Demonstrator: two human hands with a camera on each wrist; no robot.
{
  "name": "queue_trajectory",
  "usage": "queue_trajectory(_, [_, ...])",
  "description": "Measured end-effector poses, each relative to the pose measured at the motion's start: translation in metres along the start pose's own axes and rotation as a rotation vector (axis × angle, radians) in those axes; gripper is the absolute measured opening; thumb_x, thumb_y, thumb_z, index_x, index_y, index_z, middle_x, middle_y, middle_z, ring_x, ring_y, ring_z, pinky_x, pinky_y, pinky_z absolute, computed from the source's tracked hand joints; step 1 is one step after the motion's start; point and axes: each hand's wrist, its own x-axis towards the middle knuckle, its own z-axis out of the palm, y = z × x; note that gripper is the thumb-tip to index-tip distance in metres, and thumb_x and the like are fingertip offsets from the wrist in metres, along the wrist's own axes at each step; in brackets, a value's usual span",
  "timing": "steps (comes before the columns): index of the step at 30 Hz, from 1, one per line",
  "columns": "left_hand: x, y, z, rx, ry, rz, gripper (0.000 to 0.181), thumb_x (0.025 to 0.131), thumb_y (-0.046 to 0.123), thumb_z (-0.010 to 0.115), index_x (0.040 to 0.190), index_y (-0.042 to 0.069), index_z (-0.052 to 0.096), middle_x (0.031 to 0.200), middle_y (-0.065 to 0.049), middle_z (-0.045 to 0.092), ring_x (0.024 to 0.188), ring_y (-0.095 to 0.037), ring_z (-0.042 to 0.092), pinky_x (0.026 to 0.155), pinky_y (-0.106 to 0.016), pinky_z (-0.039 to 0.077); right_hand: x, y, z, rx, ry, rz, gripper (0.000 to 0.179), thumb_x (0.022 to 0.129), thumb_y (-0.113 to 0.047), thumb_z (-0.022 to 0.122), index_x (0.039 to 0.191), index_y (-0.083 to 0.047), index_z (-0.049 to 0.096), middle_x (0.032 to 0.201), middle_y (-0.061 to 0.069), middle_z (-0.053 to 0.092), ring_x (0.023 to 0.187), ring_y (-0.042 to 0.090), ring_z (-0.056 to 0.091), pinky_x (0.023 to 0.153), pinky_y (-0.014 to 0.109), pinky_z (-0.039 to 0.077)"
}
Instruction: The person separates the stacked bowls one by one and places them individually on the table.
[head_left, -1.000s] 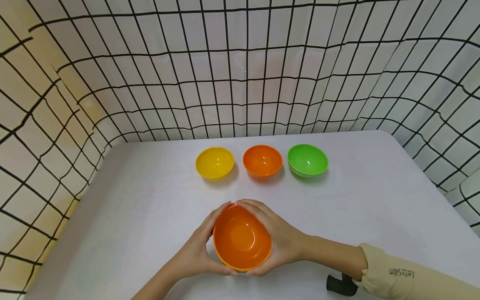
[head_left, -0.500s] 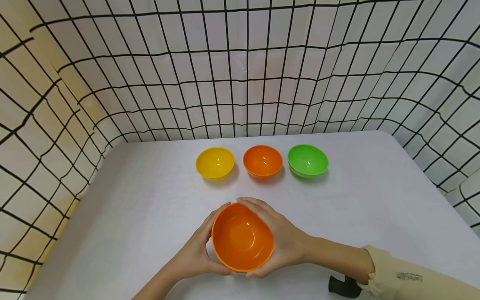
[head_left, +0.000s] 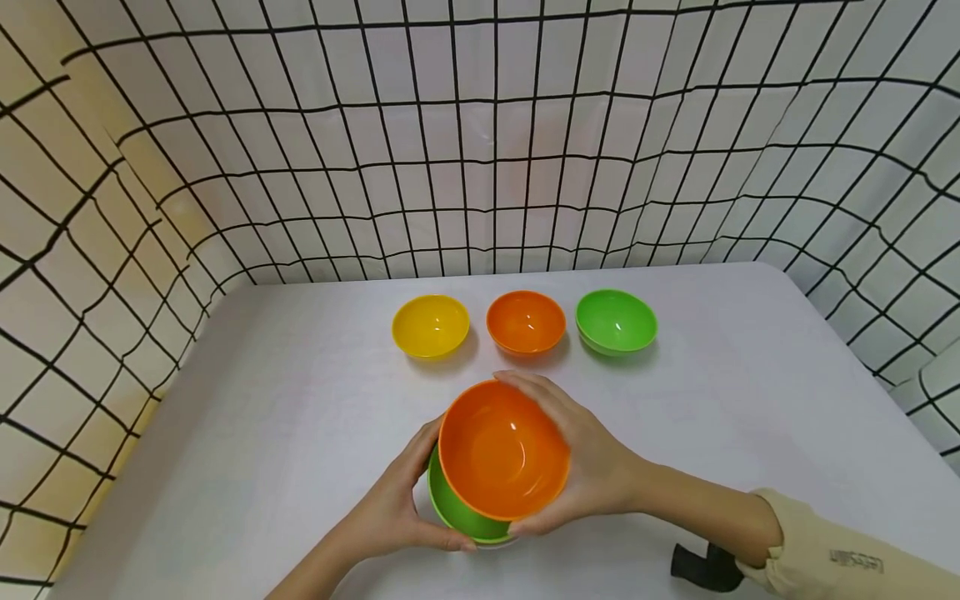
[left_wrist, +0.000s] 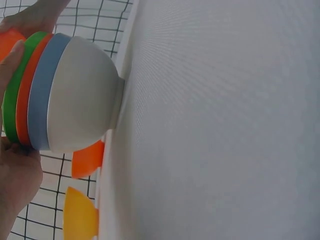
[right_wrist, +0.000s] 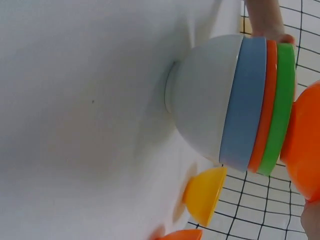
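My right hand (head_left: 600,471) grips an orange bowl (head_left: 504,450) by its side and holds it up, off centre over a stack of bowls. Topmost in that stack is a green bowl (head_left: 457,508), partly covered in the head view. Below it, the right wrist view shows the rims of another orange bowl (right_wrist: 265,107) and a blue bowl (right_wrist: 244,105), nested in a white bowl (right_wrist: 207,92) that stands on the table. My left hand (head_left: 401,504) holds the stack from the left, thumb near, fingers on the far side.
Across the back of the white table (head_left: 285,417) stand a yellow bowl (head_left: 430,327), a small orange bowl (head_left: 525,322) and a small green bowl (head_left: 617,322) in a row. A white wall with a black grid (head_left: 495,158) surrounds the table on the back and sides.
The right hand has lifted the orange bowl out of the stack and moved it up and to the right, uncovering the green bowl. The left hand has stayed on the stack.
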Motion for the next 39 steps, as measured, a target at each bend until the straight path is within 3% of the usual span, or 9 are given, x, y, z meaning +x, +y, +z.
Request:
queue_trajectory(8, [-0.001, 0.001, 0.000, 0.025, -0.002, -0.017, 0.115, 0.057, 0.034, 0.088, 0.147, 0.021, 0.018, 0.146, 0.005, 0.031, 0.130, -0.017, 0.036, 0.105, -0.035, 0.037, -0.003, 0.002, -0.014, -0.005, 0.035, 0.055, 0.110, 0.052, -0.038, 0.089, 0.140, -0.013, 0.030, 0.141, 0.002, 0.035, 0.124, 0.018, 0.040, 0.094, 0.035, 0.048])
queue_trajectory(15, [-0.001, 0.001, -0.001, 0.040, -0.014, -0.008, 0.116, 0.058, 0.034, 0.088, 0.148, 0.018, 0.016, 0.145, -0.002, 0.031, 0.131, -0.019, 0.035, 0.107, -0.034, 0.034, -0.010, 0.005, -0.029, -0.028, 0.095, 0.111, 0.112, 0.047, -0.033, 0.092, 0.139, -0.014, 0.031, 0.138, -0.001, 0.038, 0.122, 0.016, 0.040, 0.093, 0.032, 0.048])
queue_trajectory(25, [0.003, 0.028, -0.004, 0.046, -0.012, -0.018, 0.114, 0.056, 0.018, 0.089, 0.146, 0.012, 0.020, 0.143, -0.007, 0.034, 0.128, -0.025, 0.039, 0.104, -0.042, 0.037, -0.036, 0.022, -0.051, -0.075, 0.171, 0.175, 0.114, 0.046, -0.017, 0.093, 0.141, -0.015, 0.030, 0.136, 0.001, 0.042, 0.119, 0.011, 0.042, 0.087, 0.025, 0.050])
queue_trajectory(32, [0.003, 0.031, -0.005, 0.050, -0.001, -0.029, 0.113, 0.056, 0.018, 0.089, 0.146, 0.013, 0.021, 0.143, -0.007, 0.035, 0.127, -0.024, 0.039, 0.104, -0.041, 0.037, -0.044, 0.029, -0.065, -0.096, 0.214, 0.211, 0.112, 0.046, -0.009, 0.092, 0.141, -0.014, 0.031, 0.135, -0.001, 0.042, 0.117, 0.009, 0.042, 0.082, 0.022, 0.051])
queue_trajectory(39, [0.003, 0.032, -0.004, 0.046, -0.003, -0.041, 0.113, 0.057, 0.019, 0.089, 0.146, 0.015, 0.020, 0.143, -0.007, 0.035, 0.127, -0.023, 0.039, 0.105, -0.042, 0.037, -0.045, 0.033, -0.067, -0.120, 0.218, 0.197, 0.112, 0.046, -0.008, 0.091, 0.141, -0.013, 0.032, 0.136, 0.001, 0.041, 0.117, 0.009, 0.042, 0.082, 0.021, 0.051])
